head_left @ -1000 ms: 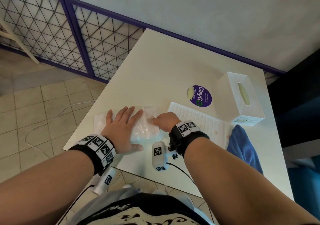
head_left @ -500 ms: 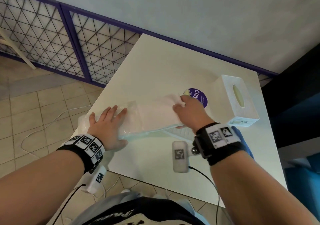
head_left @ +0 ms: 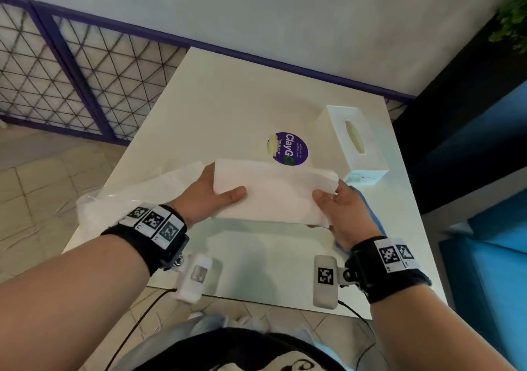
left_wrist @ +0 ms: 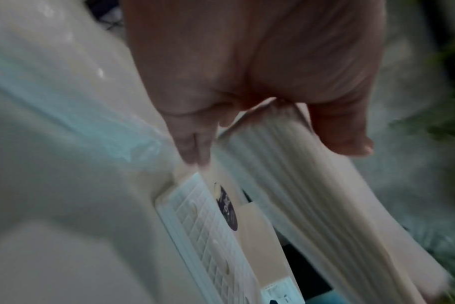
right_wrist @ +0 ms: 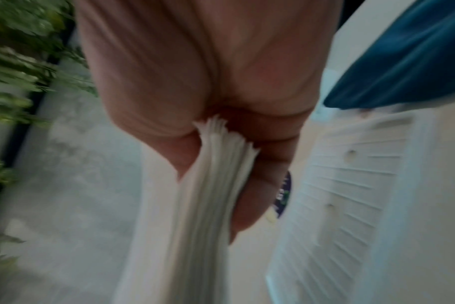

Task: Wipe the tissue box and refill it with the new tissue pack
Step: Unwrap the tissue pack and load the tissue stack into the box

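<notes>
My left hand clamps the left end of the one thick white stack of folded tissues, thumb on top and the other digits under it; the left wrist view shows that grip with the stack's layered edge running away from the palm. Left of and behind that grip, one crumpled clear plastic wrapper lies slack on the white tabletop. The stack hangs level between my two grips, lifted off the tabletop. Beneath it lies one white ribbed plastic base plate, seen only from the wrists. Beyond the stack, one round purple sticker sits flat on the tabletop. My right hand clamps the stack's right end, thumb above and the rest wrapped below; the right wrist view shows the sheets' edges pinched in that grip. Under and just right of that grip lies one blue cloth, mostly hidden in the head view. Beyond the right grip, well apart from the stack, stands one white rectangular tissue box, its oval slot facing up.
</notes>
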